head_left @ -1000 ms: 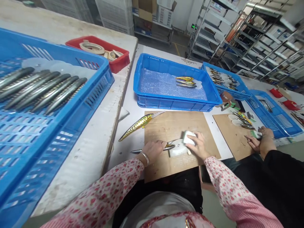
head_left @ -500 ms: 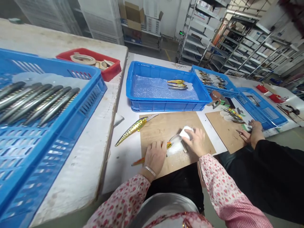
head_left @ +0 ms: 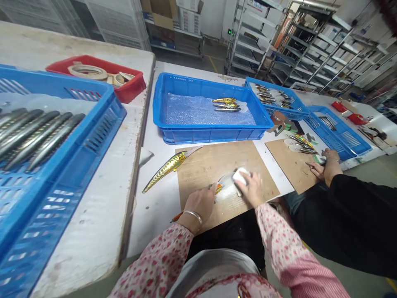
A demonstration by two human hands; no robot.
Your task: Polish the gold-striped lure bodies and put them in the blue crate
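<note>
Under my left hand (head_left: 200, 203), pressed down on the brown cardboard sheet (head_left: 201, 165), is an orange fishing lure. Its tail (head_left: 176, 217) pokes out behind the palm, and a bit of its orange head shows by my fingertips; the rest is covered. From that head a flat whitish piece (head_left: 225, 188), perhaps its lip, spreads toward my right hand (head_left: 252, 186). Pinched in my right hand is a small white block (head_left: 240, 175), against the far end of this piece. To the left lies a gold-and-black fishing lure (head_left: 166, 170) with a long clear lip.
Beyond the cardboard stands a blue tray (head_left: 214, 135) with several lures on bubble wrap. At left are a blue basket (head_left: 102, 124) of dark lures and a red tray (head_left: 130, 88) of tape rolls. A co-worker's hands (head_left: 330, 163) work at right.
My left hand has turned slightly, its index finger now stretched toward the lure's head. The white block has shifted slightly over the whitish piece. The whole view has moved a little.
</note>
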